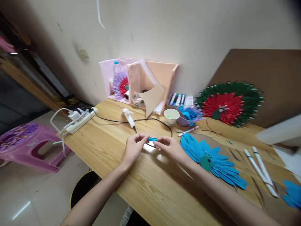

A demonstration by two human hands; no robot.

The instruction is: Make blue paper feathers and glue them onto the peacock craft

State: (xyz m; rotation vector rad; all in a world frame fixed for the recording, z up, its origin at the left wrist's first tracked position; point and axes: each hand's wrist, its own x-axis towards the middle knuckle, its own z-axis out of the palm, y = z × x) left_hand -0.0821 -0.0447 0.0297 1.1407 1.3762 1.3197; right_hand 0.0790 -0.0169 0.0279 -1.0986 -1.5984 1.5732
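Observation:
Both my hands meet over the middle of the wooden table (150,185). My left hand (133,148) and my right hand (169,147) each pinch one end of a small blue paper strip (152,139) held just above the wood. A blue paper peacock-tail fan (211,158) lies flat to the right of my right hand. A white glue gun (129,116) rests on the table just beyond my hands, its black cord (150,120) looping past them.
A white power strip (80,121) sits at the table's left corner. A white cup (171,116), markers (181,99), a peach paper box (150,86) and a red-and-green paper fan (229,103) stand along the wall. White glue sticks (260,168) lie right. A purple stool (28,144) stands left.

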